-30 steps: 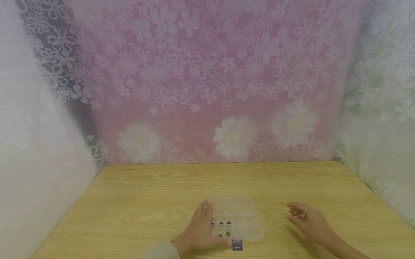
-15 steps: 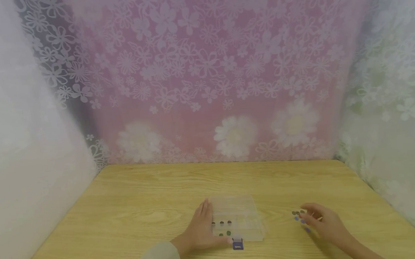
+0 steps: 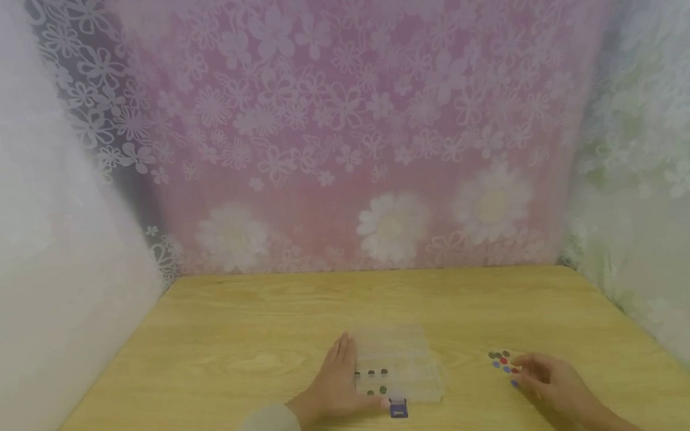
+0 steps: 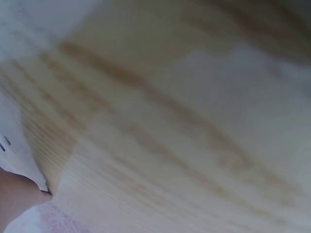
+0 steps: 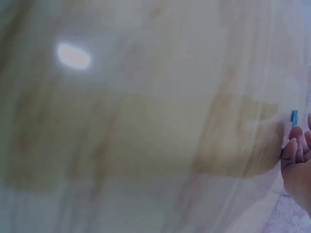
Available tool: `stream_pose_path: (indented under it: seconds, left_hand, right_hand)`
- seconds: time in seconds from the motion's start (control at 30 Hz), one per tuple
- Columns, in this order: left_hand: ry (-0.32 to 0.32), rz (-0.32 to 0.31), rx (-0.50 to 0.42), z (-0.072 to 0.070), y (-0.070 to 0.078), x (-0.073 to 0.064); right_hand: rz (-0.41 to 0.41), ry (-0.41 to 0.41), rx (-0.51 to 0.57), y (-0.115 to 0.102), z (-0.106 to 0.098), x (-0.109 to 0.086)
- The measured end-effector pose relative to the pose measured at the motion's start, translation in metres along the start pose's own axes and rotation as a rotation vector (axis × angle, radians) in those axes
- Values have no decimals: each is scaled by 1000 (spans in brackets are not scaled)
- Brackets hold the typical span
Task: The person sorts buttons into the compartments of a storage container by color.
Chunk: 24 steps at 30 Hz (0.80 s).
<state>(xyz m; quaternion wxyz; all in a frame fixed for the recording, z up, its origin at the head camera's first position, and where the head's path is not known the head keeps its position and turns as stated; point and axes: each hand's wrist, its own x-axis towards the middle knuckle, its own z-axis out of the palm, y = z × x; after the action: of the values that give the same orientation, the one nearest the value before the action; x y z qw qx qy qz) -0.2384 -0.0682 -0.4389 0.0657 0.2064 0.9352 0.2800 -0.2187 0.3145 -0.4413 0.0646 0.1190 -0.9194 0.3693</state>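
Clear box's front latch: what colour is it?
Dark blue-purple; the latch shows best in the head view.

Just ahead of the fingers of the right hand (image 3: 560, 381) lie small round dark grey discs (image 3: 498, 355), red discs (image 3: 503, 361) and blue discs (image 3: 506, 369). Beside the left hand's (image 3: 335, 384) fingers, a colourless see-through plastic box (image 3: 413, 387) shows blackish round pieces (image 3: 371, 373), green round pieces (image 3: 383, 390) and a violet-blue latch (image 3: 398, 408). Beneath both hands' fingers the yellow tabletop (image 3: 258, 348) has wavy tan wood grain; beyond them, a mauve-pink cloth (image 3: 346, 112) bears white flowers.
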Motion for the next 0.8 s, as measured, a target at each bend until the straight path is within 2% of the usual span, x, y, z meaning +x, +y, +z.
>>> stream_pose_path:
  seconds: [0.17,0.37,0.6,0.7,0.8]
  left_hand:
    - [-10,-4,-14,-1,1,-2]
    - [-5,8,-24,-1,-1,0]
    - [6,8,-19,1,-2,2]
    - [5,11,-5,1,-1,2]
    - [3,12,-1,1,0,2]
  right_hand:
    - [55,-81,-14,0,-2,-4]
    - [74,-37,-73,0,-1,-3]
    - [-101,67,-68,7,6,-6]
    - [-124,107,-68,9,9,-6]
    - [-95,130,-79,8,11,-6]
